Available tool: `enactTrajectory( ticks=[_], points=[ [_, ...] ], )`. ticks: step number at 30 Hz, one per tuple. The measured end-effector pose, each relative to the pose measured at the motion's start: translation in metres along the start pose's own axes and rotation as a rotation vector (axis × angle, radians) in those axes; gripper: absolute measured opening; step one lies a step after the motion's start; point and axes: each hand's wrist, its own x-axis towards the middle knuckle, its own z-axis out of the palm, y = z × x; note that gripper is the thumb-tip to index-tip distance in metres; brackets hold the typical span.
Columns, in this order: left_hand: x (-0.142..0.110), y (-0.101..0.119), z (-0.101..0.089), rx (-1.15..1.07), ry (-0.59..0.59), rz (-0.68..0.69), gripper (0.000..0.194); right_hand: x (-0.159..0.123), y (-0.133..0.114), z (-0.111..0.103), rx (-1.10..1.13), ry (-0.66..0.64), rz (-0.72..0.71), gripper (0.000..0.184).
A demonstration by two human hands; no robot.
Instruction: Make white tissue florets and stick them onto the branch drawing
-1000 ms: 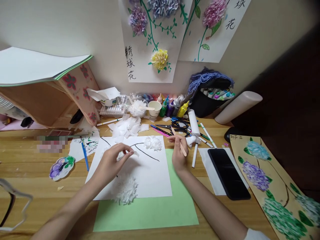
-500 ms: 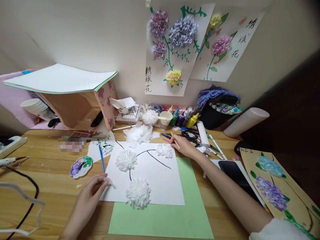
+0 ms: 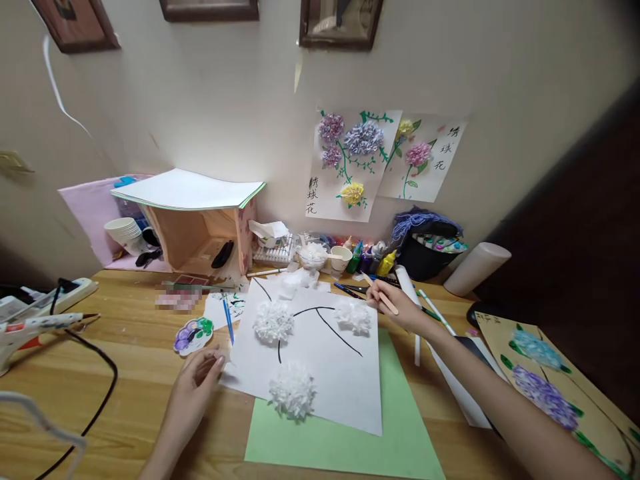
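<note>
My left hand (image 3: 196, 383) is at the left edge of the white drawing paper (image 3: 334, 393), thumb and fingers pinched on a small piece of thin white tissue paper (image 3: 228, 368). In my right hand (image 3: 399, 308) is a flat wooden craft stick (image 3: 388, 304), held above the paper's upper right corner. Three fluffy white paper flowers sit on the sheet: one at upper left (image 3: 274, 321), one at upper right (image 3: 353, 317), close to my right hand, and one at the bottom (image 3: 293, 392). Black stem lines (image 3: 336, 328) run between them. Beneath lies a green sheet (image 3: 345, 450).
Tissue scraps (image 3: 299, 283), a bowl of white material (image 3: 313, 253), a paper cup (image 3: 341, 258) and paint bottles (image 3: 373, 257) stand at the back. A glue gun (image 3: 45, 327) lies left with its cord. Blue brushes (image 3: 229, 321) and a painted palette (image 3: 194, 337) are nearby.
The view has tilted up, showing picture frames on the wall. The white paper has turned slightly over the green sheet. Both hands keep their holds, and the stick's angle has changed.
</note>
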Motion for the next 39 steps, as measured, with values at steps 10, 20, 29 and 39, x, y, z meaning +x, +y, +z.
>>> enactTrajectory(
  ticks=[10,20,29,39],
  points=[
    [0.004,0.024,0.008,-0.148,-0.300,0.045,0.037,-0.044,0.026,0.044,0.375,0.170,0.329,0.041],
    [0.059,0.054,0.023,-0.049,-0.167,0.049,0.043,-0.078,0.016,0.100,0.331,0.323,0.276,0.039],
    [0.116,0.060,0.040,-0.054,-0.235,0.024,0.044,-0.082,0.011,0.122,0.002,0.256,0.149,0.028],
    [0.108,0.058,0.043,0.390,0.008,0.213,0.026,-0.075,0.004,0.108,-0.117,0.168,0.115,0.019]
  ],
)
